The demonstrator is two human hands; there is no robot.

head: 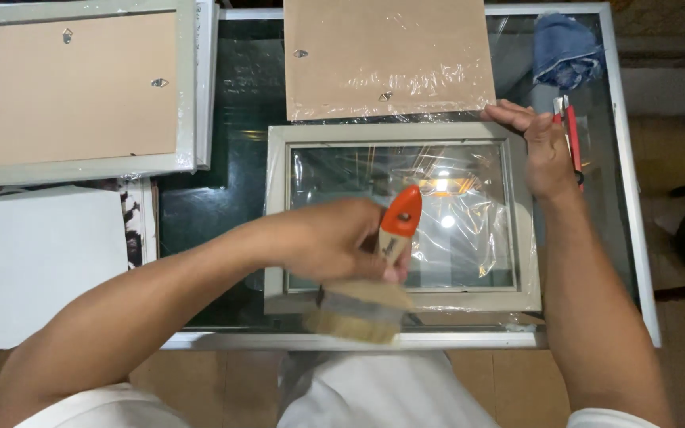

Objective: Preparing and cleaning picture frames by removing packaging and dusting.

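Resting on glass-topped worktop (200, 214), pale grey rectangular picture frame with glass pane and loose plastic film (402, 214) is steadied at upper right corner by right hand (545, 147), fingers flat and spread, clamped on nothing. Wide flat paintbrush with wooden handle and orange tip (374, 277) is held in left hand (342, 242), grip closed around handle, bristles blurred over frame's lower edge. Brown backing board in plastic wrap (386, 55) is laid just beyond frame. Red-handled cutter (572, 135) lies beside right hand.
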